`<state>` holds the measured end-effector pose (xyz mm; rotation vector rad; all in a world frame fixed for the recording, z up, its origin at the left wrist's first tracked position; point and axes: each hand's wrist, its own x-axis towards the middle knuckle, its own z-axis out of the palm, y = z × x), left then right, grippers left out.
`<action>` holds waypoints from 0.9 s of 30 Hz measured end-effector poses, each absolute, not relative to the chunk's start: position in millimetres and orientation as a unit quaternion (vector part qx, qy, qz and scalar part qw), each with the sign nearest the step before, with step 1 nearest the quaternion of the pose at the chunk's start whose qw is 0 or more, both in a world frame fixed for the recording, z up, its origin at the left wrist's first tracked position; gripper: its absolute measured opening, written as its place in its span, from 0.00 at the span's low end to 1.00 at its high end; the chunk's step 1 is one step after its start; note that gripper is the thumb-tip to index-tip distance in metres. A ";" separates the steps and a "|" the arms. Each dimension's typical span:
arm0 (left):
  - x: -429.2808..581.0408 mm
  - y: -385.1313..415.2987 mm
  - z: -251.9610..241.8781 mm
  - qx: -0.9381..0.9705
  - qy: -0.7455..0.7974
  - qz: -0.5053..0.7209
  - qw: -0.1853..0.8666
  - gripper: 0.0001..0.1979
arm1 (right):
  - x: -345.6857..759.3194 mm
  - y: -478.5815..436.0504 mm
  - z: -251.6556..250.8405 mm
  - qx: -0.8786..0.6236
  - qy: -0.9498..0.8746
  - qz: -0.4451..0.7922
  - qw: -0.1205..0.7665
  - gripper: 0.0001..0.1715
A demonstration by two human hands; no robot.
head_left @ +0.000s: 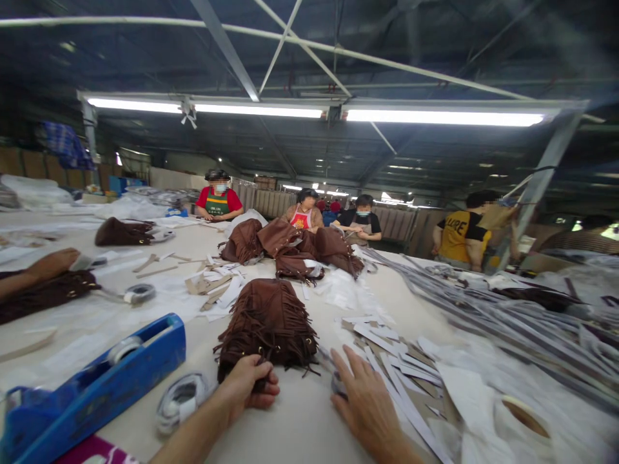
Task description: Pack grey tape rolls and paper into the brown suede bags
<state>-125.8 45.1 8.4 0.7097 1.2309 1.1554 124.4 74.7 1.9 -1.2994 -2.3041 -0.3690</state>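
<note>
Partly hidden fringed bag [268,325], left hand [249,385] gripping

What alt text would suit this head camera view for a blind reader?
The left hand grips the near edge of a brown fringed bag on a long table; the right hand lies open beside it, by scattered paper strips. A blue tape dispenser sits left; other people sit beyond.

Your left hand [249,385] pinches the near edge of the brown fringed bag [267,327] on the table [300,425]; your right hand [368,401] lies flat beside it, touching white paper strips [403,374]; a blue tape dispenser [97,380] sits at the near left edge.
</note>
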 end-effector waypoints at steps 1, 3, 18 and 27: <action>-128.1 44.7 8.4 0.304 0.526 0.500 0.617 0.14 | 132.7 81.3 1.5 -0.492 -0.835 -0.116 0.219 0.42; -133.0 43.0 9.1 0.294 0.513 0.502 0.631 0.14 | 142.7 92.1 3.0 -0.514 -0.835 -0.075 0.182 0.39; -129.0 19.8 7.7 0.121 0.451 0.510 0.722 0.10 | -0.7 123.5 31.1 -0.175 -0.964 -0.058 0.191 0.31; -129.1 17.8 2.9 0.166 0.446 0.545 0.690 0.06 | 3.4 130.2 -2.2 -0.179 -0.964 -0.041 0.193 0.35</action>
